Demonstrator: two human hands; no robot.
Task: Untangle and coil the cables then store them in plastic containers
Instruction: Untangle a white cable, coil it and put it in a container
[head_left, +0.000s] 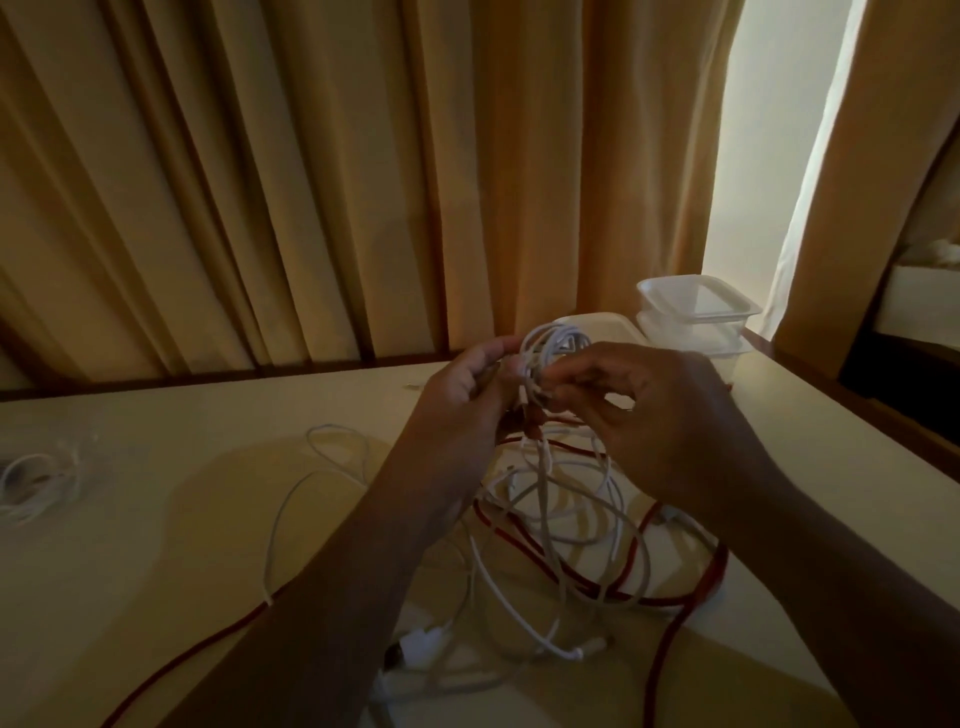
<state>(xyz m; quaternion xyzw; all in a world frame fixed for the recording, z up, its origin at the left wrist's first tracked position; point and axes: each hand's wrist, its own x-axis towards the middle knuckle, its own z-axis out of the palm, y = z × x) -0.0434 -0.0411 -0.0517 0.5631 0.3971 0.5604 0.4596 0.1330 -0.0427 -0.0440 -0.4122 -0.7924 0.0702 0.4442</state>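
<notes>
Two hands raised over pale cream table (130, 519). Left hand (467, 395) fingers curled, gripping looped bundle of thin white cables (550, 343). Right hand (660, 410) just beside it, fingertips pinching strands of same bundle. Strands trail down into loose tangle of white cables (561, 525) on table, threaded with dark red cable (691, 613). Stacked clear plastic containers (696, 306) at far right table edge. Small white cable coil (31, 483) far left, well apart. Tan pleated curtains (311, 182) behind.
</notes>
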